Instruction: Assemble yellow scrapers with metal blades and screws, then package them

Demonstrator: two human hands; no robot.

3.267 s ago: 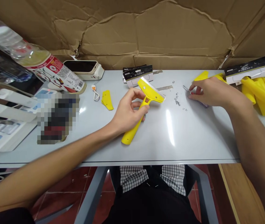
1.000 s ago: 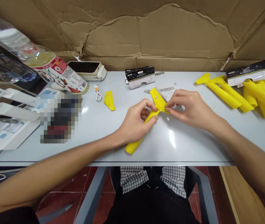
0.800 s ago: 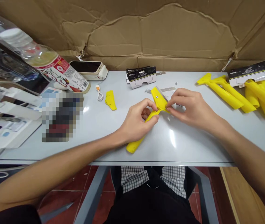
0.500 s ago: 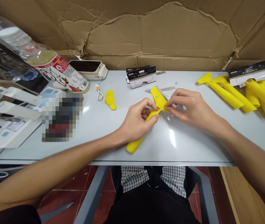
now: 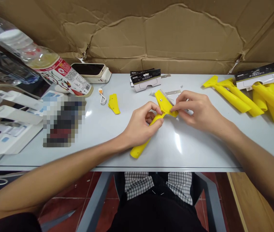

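Observation:
A yellow scraper (image 5: 140, 149) lies slanted on the grey table, its wide head away from me and a metal blade along the head's upper right edge. My left hand (image 5: 144, 124) is closed round its neck. At the head's right corner are the fingertips of my right hand (image 5: 194, 108), pressed together; whatever they pinch there is too small to make out. One screw shows in the scraper's head. Behind it lie loose blades (image 5: 173, 92) and some tiny screws (image 5: 181, 86). A separate yellow cover piece (image 5: 114, 103) rests left of my left hand.
Several yellow scrapers (image 5: 235, 98) and a black-and-white package (image 5: 259, 75) are at the right. More packages (image 5: 146, 80) stand at the back. A bottle (image 5: 64, 74), a phone-like device (image 5: 90, 71), a short cable (image 5: 102, 97) and power strips (image 5: 11, 135) sit at the left.
My right hand's fingertips have shifted slightly at the head's corner, and more of that yellow corner shows. My left hand still grips the neck.

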